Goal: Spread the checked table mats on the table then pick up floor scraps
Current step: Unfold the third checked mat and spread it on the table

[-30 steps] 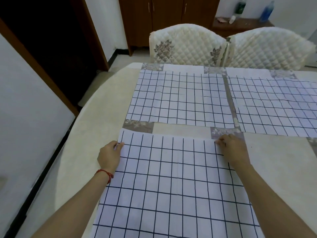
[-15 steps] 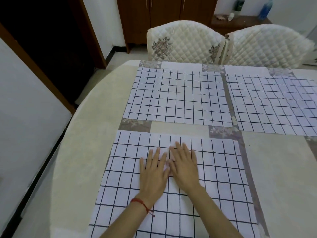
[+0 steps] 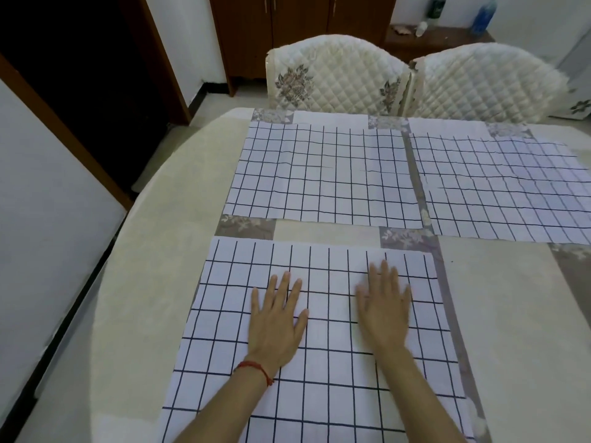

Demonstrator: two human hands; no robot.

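On the near mat, both hands lie flat, fingers spread.

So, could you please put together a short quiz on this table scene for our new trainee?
1. True or false: both hands lie flat, palms down, on the nearest white checked cloth mat.
2. How many checked mats lie on the cream oval table? A) two B) three C) four
3. Fill in: the left hand has a ____ string bracelet at its wrist.

Key: 1. True; the right hand lies flat beside the left, fingers spread, gripping nothing. 2. B; two more mats lie farther away, before the two quilted cream chairs. 3. Red.
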